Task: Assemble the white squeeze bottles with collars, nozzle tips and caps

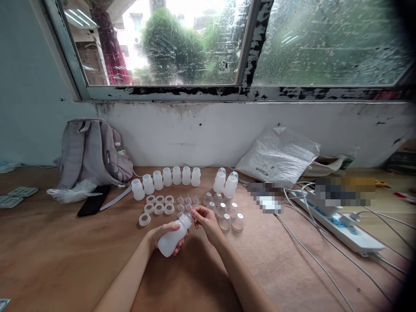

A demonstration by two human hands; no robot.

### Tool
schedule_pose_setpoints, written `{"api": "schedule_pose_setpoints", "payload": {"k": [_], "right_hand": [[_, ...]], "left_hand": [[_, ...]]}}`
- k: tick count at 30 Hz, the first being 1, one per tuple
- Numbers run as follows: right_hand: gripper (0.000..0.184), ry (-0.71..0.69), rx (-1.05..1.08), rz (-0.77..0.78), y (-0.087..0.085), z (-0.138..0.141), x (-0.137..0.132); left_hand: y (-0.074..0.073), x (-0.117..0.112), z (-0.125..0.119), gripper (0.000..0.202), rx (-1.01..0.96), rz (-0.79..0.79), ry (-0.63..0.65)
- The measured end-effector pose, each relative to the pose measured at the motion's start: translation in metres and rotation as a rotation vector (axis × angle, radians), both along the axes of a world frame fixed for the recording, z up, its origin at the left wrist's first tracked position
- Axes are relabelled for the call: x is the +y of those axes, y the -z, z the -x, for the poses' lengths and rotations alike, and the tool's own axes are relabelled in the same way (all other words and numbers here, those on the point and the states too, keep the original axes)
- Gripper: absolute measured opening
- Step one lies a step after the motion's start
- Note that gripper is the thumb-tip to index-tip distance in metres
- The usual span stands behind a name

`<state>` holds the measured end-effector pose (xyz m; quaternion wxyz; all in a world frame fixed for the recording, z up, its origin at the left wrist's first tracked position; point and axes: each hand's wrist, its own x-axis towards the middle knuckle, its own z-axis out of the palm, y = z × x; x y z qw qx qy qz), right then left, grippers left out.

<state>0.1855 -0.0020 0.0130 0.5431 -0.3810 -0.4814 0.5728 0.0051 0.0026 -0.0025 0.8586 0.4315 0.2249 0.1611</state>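
Observation:
My left hand is wrapped round a white plastic bottle, held tilted with its neck up and to the right. My right hand pinches a small clear part at the bottle's mouth; the part is too small to name surely. Just beyond my hands lie several white rings, small clear nipples and clear dome caps. Behind them stands a curved row of several white bottles. Two capped bottles stand to the right of the row.
A grey backpack leans on the wall at the left, with a black phone and a crumpled plastic bag before it. A plastic bag of goods, a white power strip and cables lie at the right on the wooden table.

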Motion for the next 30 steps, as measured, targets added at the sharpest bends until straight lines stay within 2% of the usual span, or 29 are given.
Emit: {"api": "schedule_pose_setpoints", "payload": {"k": [10, 18, 25, 30], "right_hand": [[0.022, -0.043, 0.063, -0.03, -0.0029, 0.0005, -0.0008], [0.022, -0.042, 0.097, -0.041, -0.0073, -0.001, -0.0021], [0.023, -0.036, 0.116, -0.028, -0.0071, 0.0018, -0.0046], [0.022, -0.001, 0.203, -0.034, -0.0038, -0.0007, -0.0002]], "left_hand": [[0.0037, 0.0012, 0.0023, 0.048, -0.014, 0.021, 0.0], [-0.0035, -0.0032, -0.0061, 0.047, -0.042, -0.026, -0.036], [0.0044, 0.0009, -0.0021, 0.05, -0.028, -0.008, 0.01], [0.0038, -0.0014, -0.0006, 0.052, -0.055, -0.004, 0.084]]}}
